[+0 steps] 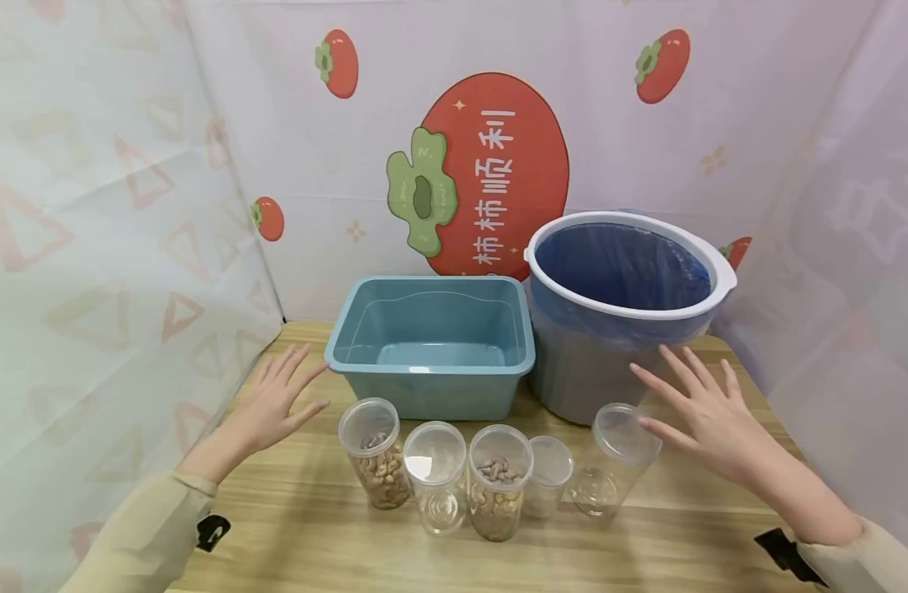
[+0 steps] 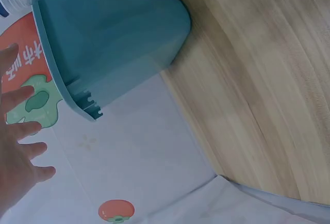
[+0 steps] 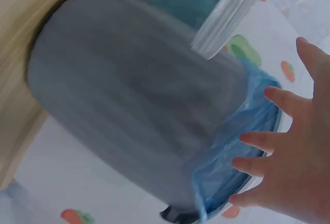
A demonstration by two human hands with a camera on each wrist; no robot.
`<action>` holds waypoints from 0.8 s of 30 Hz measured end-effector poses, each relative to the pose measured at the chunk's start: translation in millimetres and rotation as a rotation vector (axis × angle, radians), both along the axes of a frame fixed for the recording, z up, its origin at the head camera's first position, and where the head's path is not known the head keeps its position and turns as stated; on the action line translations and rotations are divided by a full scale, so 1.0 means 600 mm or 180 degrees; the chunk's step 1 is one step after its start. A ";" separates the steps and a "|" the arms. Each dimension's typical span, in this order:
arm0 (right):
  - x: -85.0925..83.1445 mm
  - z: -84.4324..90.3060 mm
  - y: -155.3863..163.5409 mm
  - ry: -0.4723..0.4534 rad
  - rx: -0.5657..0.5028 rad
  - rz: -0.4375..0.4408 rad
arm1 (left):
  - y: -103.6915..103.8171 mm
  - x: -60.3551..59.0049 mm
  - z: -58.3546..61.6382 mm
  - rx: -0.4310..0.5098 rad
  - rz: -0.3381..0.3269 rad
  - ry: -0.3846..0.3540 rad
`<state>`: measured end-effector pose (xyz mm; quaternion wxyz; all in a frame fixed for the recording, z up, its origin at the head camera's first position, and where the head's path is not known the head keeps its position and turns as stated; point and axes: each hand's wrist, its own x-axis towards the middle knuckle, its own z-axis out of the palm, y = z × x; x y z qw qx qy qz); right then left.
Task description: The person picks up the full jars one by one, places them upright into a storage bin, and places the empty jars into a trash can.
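My left hand (image 1: 272,405) hovers left of the blue basin, fingers spread and holding nothing. On the other side my right hand (image 1: 702,416) is also spread, in front of the bin and beside a clear lidded jar (image 1: 610,469) that looks empty. A jar of nuts (image 1: 380,461) stands nearest the left hand. To its right come a clear jar (image 1: 437,486), a second jar of nuts (image 1: 496,494) and a shorter clear jar (image 1: 549,482). The left wrist view shows the left fingers (image 2: 26,128) extended; the right fingers (image 3: 263,141) appear likewise in the right wrist view.
A blue rectangular basin (image 1: 432,395) sits behind the jars. Right of it stands a tall grey bin (image 1: 573,371) with a white rim and a blue bag lining. Printed cloth walls (image 1: 276,123) surround the wooden table (image 1: 306,511) at the back and sides.
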<state>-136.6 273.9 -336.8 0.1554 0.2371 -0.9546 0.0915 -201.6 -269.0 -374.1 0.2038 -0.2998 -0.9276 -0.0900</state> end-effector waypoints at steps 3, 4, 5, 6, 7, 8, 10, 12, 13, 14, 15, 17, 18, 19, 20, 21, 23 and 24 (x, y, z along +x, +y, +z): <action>-0.001 0.007 -0.019 0.0037 -0.0025 0.0096 | 0.007 -0.010 0.002 0.0118 -0.0209 0.0159; -0.002 0.008 -0.025 0.0071 -0.0022 0.0135 | 0.010 -0.014 0.003 0.0147 -0.0269 0.0227; -0.003 0.010 -0.032 0.0106 -0.0023 0.0186 | 0.012 -0.018 0.003 0.0187 -0.0333 0.0287; -0.004 0.011 -0.038 0.0142 -0.0029 0.0243 | 0.014 -0.022 0.003 0.0219 -0.0394 0.0353; -0.005 0.011 -0.044 0.0175 -0.0034 0.0301 | 0.016 -0.026 0.002 0.0247 -0.0445 0.0413; -0.006 0.011 -0.050 0.0200 -0.0031 0.0364 | 0.019 -0.030 0.002 0.0273 -0.0492 0.0462; -0.009 0.011 -0.063 0.0244 -0.0026 0.0483 | 0.023 -0.039 0.000 0.0325 -0.0571 0.0549; -0.010 0.009 -0.076 0.0252 -0.0032 0.0579 | 0.028 -0.046 -0.001 0.0377 -0.0639 0.0600; -0.010 0.009 -0.083 0.0266 -0.0026 0.0627 | 0.030 -0.049 -0.002 0.0392 -0.0656 0.0604; -0.011 0.008 -0.090 0.0279 -0.0021 0.0671 | 0.031 -0.051 -0.003 0.0415 -0.0673 0.0601; -0.011 0.008 -0.096 0.0295 -0.0017 0.0719 | 0.033 -0.052 -0.004 0.0447 -0.0695 0.0579; -0.011 0.007 -0.109 0.0322 -0.0029 0.0827 | 0.037 -0.055 -0.006 0.0503 -0.0727 0.0520; -0.011 0.006 -0.115 0.0333 -0.0036 0.0875 | 0.038 -0.056 -0.007 0.0522 -0.0731 0.0497; -0.012 0.005 -0.121 0.0341 -0.0046 0.0937 | 0.040 -0.057 -0.008 0.0550 -0.0742 0.0473; -0.012 0.004 -0.126 0.0338 -0.0061 0.0998 | 0.041 -0.059 -0.010 0.0592 -0.0751 0.0454; -0.013 0.004 -0.132 0.0323 -0.0063 0.1052 | 0.043 -0.060 -0.011 0.0629 -0.0757 0.0434; -0.013 0.002 -0.143 0.0290 -0.0070 0.1147 | 0.045 -0.064 -0.014 0.0684 -0.0762 0.0433; -0.013 0.001 -0.148 0.0266 -0.0081 0.1194 | 0.046 -0.066 -0.015 0.0711 -0.0771 0.0438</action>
